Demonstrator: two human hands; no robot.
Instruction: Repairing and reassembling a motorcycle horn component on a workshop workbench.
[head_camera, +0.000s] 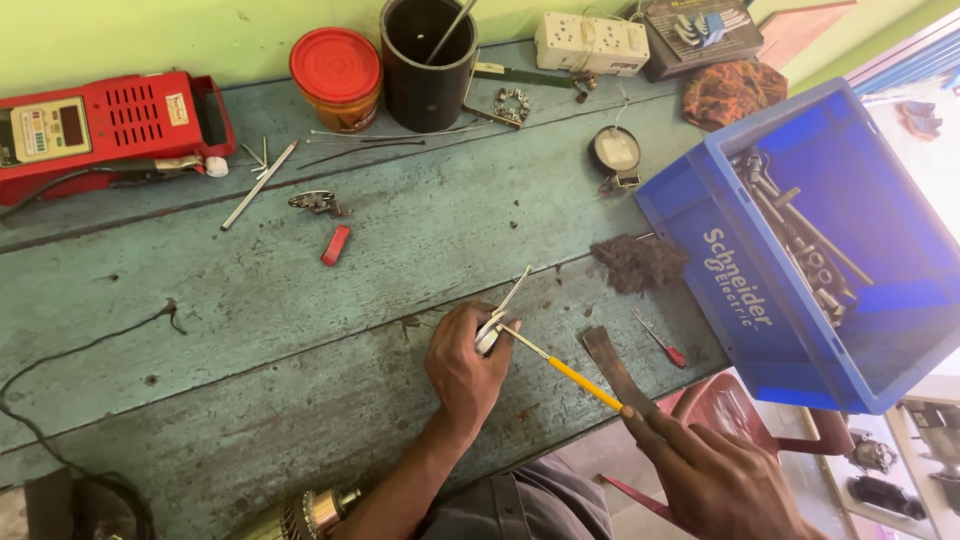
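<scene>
Desk (250, 300): worn teal planks, running left to right under my view.

Blue crate (800, 300) at the right edge, tilted, overhanging the desk; sockets and long metal tools (800, 240) lie inside.

Red meter (100, 125) far left against the green wall, a black cable trailing from it.

Black cup (428, 65) at the back with a rod standing in it; just beside it on the left, a jar with a red lid (336, 65). White socket strip (592, 42) to the right of the cup.

My left hand (465, 365) rests on the desk near the front edge, fingers curled and pinched on a small white and metal part (490, 335), a thin metal strip sticking up from it towards the back.

My right hand (715, 470) sits off the front edge, lower right, fingers closed on a yellow-handled screwdriver (570, 375). Its tip touches the part in my left hand. A flat dark blade (612, 370) also runs out from the right fingers, lying over the desk edge.

Dark wad of fluff (640, 262) between the hands and the crate. Small red-handled screwdriver (662, 340) near the blade. Red clip (336, 245) well apart, mid-desk. Small round gauge (616, 152) behind the fluff.
</scene>
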